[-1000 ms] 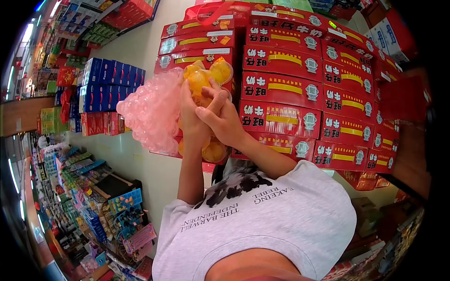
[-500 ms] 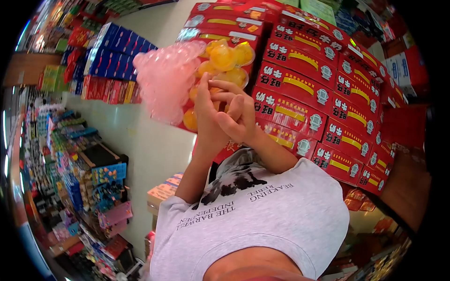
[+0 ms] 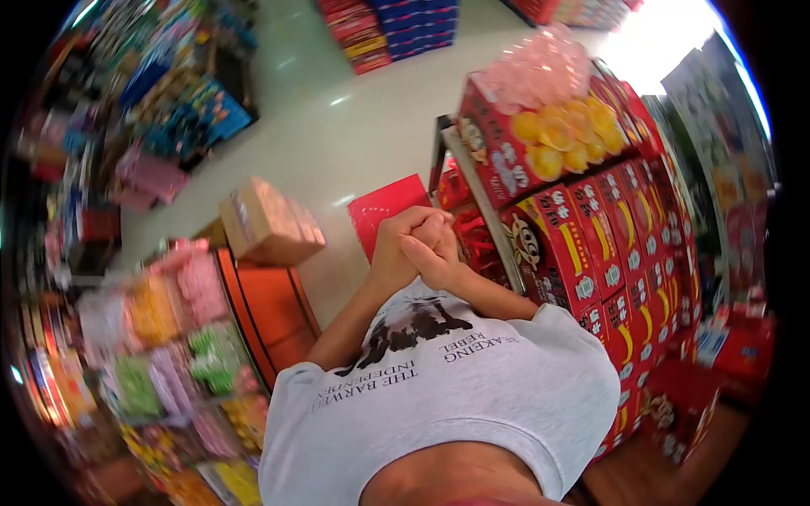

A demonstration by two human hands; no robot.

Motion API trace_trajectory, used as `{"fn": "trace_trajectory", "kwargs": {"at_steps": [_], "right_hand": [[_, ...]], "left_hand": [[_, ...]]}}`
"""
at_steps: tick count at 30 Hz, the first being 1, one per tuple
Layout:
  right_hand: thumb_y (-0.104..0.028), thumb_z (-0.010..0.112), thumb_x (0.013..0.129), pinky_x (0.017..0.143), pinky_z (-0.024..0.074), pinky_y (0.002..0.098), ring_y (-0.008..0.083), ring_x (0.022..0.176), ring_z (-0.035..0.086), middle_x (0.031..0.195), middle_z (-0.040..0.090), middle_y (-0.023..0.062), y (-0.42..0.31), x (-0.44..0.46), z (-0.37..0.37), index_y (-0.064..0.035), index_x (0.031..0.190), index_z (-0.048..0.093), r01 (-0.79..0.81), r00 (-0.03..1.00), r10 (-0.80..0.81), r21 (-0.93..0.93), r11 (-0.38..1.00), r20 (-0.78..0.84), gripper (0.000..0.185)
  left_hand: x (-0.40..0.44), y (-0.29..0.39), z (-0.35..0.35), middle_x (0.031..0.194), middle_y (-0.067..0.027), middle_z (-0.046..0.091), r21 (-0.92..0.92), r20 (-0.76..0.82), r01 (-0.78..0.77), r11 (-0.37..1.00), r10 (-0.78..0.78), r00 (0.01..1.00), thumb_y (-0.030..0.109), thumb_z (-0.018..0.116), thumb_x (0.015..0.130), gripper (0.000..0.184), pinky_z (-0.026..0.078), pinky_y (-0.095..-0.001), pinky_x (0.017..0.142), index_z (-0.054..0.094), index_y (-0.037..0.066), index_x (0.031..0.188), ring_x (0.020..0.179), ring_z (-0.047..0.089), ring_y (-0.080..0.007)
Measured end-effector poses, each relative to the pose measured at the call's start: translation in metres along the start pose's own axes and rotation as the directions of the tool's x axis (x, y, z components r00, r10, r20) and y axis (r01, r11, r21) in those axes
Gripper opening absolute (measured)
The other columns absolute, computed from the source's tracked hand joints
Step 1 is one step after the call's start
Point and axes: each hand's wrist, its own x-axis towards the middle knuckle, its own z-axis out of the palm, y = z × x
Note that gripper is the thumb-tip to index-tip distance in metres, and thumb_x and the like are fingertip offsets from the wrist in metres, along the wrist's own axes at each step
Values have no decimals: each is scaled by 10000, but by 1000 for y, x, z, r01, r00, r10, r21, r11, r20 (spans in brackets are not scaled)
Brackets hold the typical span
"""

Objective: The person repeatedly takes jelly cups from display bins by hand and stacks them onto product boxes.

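Note:
My left hand [image 3: 400,239] and my right hand [image 3: 437,260] are clasped together in front of the printed grey T-shirt [image 3: 456,371]. Their fingers are folded over one another, and no object shows between them. Just beyond the hands is a flat red panel or box [image 3: 380,207]. To the right rise stacked red milk cartons [image 3: 574,244]. A pack of yellow balls [image 3: 557,133] lies on top of the stack, beside a pink bubbly translucent bag [image 3: 540,72]. Neither hand touches these.
A cardboard box [image 3: 274,223] stands at left beside an orange-sided display [image 3: 270,316] of colourful bagged goods [image 3: 156,337]. Pale shiny floor [image 3: 312,118] runs between the shelves. Blue boxes [image 3: 418,25] are stacked at the far end.
The view has swung round, so the milk cartons now lie farther right and the bagged-goods display shows at left. My hands, loosely together with some fingers extended before, are now clasped.

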Motion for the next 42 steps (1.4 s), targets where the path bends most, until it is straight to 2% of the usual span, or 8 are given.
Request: {"fn": "trace_trajectory", "kwargs": {"at_steps": [11,25,29,31,34,38,40,42], "right_hand": [[-277,553,986,671,470,300,126,779,537,855,579,64,0,-74,179,29,916,549,-485,642,384,-37,874,664,314],[-516,491,974,694,530,428,355,765,695,798,692,227,44,-144,366,79,898,655,-80,-131,403,-415,906,906,622],[-580,414,974,734,524,477,421,802,680,824,693,259,54,-160,432,42,903,697,133,-308,384,-360,923,871,687],[-603,392,971,748,523,487,432,815,678,829,694,264,49,-162,466,33,908,707,211,-356,343,-283,936,869,713],[-632,372,960,764,527,504,445,815,676,816,694,265,52,-173,510,42,897,713,140,-418,327,-296,945,847,759],[-663,434,918,774,536,496,435,827,683,849,698,261,65,-192,563,47,860,717,293,-509,375,-254,922,774,767],[-671,457,904,776,539,491,432,832,684,867,699,262,71,-205,580,47,848,719,302,-498,356,-227,926,790,766],[-682,493,881,777,540,484,423,834,685,895,700,259,85,-225,591,60,859,715,213,-437,326,-256,943,838,774]], "left_hand": [[-211,-46,-116,572,-53,553,-71,-712,132,989,-143,688,92,606,910,239,401,-300,480,596,-6,692,524,515,-111],[-408,-49,-191,569,-129,533,56,-998,586,808,26,58,254,484,1010,438,377,-410,475,534,50,626,480,496,-302],[-455,-48,-222,521,-59,468,51,-994,633,772,101,-44,257,488,1030,484,341,-328,466,521,1,620,486,417,-115],[-479,-50,-240,599,-204,557,-88,-995,755,650,-15,-102,287,470,1020,469,391,-470,499,556,37,633,529,547,-378],[-510,-52,-265,584,-226,527,-195,-980,759,621,-102,-169,287,461,1026,498,387,-476,498,550,19,615,537,550,-389],[-557,-61,-297,613,-198,571,-123,-992,835,536,-95,-85,240,502,1001,338,403,-472,501,626,36,762,538,564,-379],[-576,-64,-309,735,-163,633,225,-973,934,279,121,198,184,535,967,176,443,-472,539,637,47,1006,615,609,-358],[-591,-72,-323,799,-151,639,266,-958,928,261,174,226,167,543,953,189,460,-468,567,607,50,1087,659,623,-345]]}}
